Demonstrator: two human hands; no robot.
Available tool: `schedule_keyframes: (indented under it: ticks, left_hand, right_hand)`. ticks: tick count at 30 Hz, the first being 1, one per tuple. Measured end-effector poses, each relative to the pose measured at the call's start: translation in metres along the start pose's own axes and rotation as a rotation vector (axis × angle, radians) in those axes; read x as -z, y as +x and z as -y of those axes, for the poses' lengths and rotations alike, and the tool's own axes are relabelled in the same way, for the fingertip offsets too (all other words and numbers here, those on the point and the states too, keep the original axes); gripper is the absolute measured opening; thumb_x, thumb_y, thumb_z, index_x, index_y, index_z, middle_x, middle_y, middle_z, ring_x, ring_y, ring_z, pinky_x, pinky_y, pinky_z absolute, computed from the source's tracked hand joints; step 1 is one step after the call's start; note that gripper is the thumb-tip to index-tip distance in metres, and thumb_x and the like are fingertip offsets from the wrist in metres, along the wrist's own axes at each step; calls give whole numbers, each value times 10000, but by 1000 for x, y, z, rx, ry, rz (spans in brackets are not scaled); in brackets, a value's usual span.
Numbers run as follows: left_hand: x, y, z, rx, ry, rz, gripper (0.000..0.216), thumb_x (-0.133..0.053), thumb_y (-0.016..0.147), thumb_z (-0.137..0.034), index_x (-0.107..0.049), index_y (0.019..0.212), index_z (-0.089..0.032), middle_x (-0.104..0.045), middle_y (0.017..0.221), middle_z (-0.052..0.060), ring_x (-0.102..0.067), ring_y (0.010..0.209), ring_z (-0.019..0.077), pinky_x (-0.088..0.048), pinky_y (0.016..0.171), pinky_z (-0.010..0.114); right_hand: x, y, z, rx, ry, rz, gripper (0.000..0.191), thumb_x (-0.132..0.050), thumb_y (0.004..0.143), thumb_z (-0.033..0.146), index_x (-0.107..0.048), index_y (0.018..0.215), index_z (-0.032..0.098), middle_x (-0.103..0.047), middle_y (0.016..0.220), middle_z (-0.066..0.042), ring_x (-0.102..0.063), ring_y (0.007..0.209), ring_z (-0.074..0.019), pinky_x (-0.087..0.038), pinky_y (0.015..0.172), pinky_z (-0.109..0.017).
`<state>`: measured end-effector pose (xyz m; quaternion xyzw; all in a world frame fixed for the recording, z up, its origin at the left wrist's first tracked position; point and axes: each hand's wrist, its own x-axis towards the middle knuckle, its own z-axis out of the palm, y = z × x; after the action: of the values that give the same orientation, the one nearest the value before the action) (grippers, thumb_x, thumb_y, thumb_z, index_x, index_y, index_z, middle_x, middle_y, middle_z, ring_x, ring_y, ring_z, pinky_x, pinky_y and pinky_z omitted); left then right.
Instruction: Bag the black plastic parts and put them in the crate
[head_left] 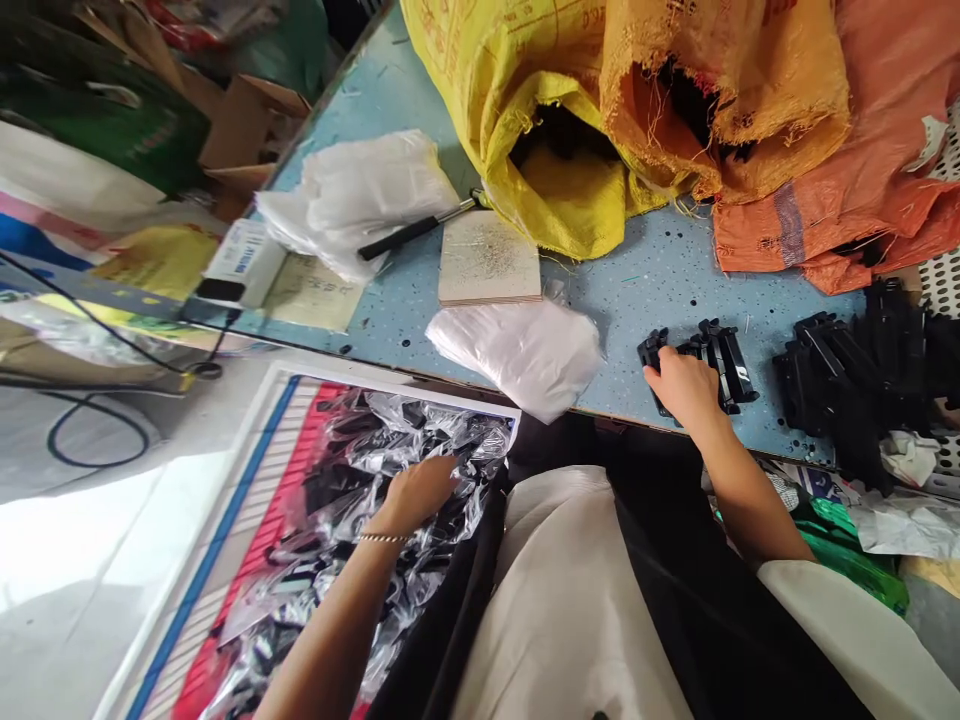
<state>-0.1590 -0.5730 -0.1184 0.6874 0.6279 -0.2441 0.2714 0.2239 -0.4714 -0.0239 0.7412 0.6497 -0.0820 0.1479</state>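
Note:
My right hand (686, 388) is at the table's front edge, with thumb and fingers closed on a black plastic part (654, 350). Several similar black parts (726, 360) lie side by side just beyond it. Over a red crate at the lower left is my left hand (420, 492), with a twisted bracelet on its wrist. Its fingers are smeared and partly turned away, so a hold on anything cannot be made out. Beneath it lie many black parts in clear plastic bags (352, 500). A stack of clear plastic bags (521, 350) overhangs the table edge between my hands.
Behind the bags are a square board (491, 262), a black-handled tool (405, 238) and more white bags (367, 190). Yellow (555, 190) and orange woven sacks (847, 190) stand at the back. A heap of black parts (847, 370) lies right. The red crate (232, 590) has a pale rim.

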Motion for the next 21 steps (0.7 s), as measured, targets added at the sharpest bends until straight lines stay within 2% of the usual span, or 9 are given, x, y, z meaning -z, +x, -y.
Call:
schedule_keyframes:
  ticks: [2,4,6,7,9,11,15,18,21]
  left_hand:
    - [17,7,-32,-106,-125,-202,316,-432,989,-270,-638,1217,-195,-715,1165,131,-716,1002,273,-563,843,378]
    - [40,17,-71,-305,-324,-525,291,-408,1019,-274,-618,1204,-198,-690,1165,115,-685,1016,220,-548,881,341]
    - [62,31,-107,-472,-389,-757,221,-487,1002,-283,-631,1131,-176,-664,1153,134,-645,1059,236,-538,918,369]
    - [71,40,-121,-499,-341,-812,198,-562,971,-309,-643,1082,-165,-656,1138,153,-624,1075,274,-533,924,417]
    - [84,57,-140,-486,-218,-801,143,-626,932,-283,-662,970,-151,-647,1089,175,-608,1051,317,-530,891,466]
    - [93,69,-143,-453,-189,-719,122,-604,938,-232,-669,880,-146,-645,1029,160,-622,988,299,-534,848,437]
    - [105,78,-125,-499,-516,-618,130,-581,915,-159,-669,820,-152,-664,942,85,-645,882,201,-525,817,325]
    - [111,76,-115,-476,-826,-568,51,-643,851,-191,-659,813,-162,-682,839,38,-635,779,165,-507,744,288]
    - [111,73,-116,-381,-1055,-490,104,-667,818,-243,-613,872,-173,-660,722,-10,-616,651,135,-475,646,259]
  right_hand:
    - [1,-5,3,81,42,-14,299,-528,974,356,-670,1137,149,-764,877,-162,-736,842,-312,-473,707,-333]
    - [1,-14,2,200,101,-47,323,-520,975,360,-653,1207,179,-761,820,-115,-724,783,-288,-450,679,-318]
    - [-2,-22,0,345,134,-67,345,-493,986,334,-621,1274,194,-764,856,-96,-711,767,-266,-433,663,-307]
    - [-4,-26,-1,407,132,-60,345,-473,990,297,-610,1292,202,-763,903,-95,-705,773,-255,-428,659,-302]
    - [-11,-30,-2,472,107,-25,367,-431,981,200,-601,1306,224,-747,999,-96,-694,801,-236,-424,664,-296]
    - [-18,-32,-3,472,104,2,386,-396,978,159,-603,1293,242,-715,1028,-98,-682,837,-232,-433,686,-297]
    - [-34,-26,-11,373,235,-71,278,-396,1015,290,-615,1163,203,-651,1053,-138,-654,921,-277,-470,756,-351]
    - [-46,-20,-21,251,542,-134,210,-479,959,267,-572,1129,187,-638,1110,-143,-643,961,-276,-488,822,-391]
    - [-50,-24,-27,156,1100,-24,320,-572,911,335,-524,1210,231,-658,1033,-71,-646,884,-224,-521,766,-355]
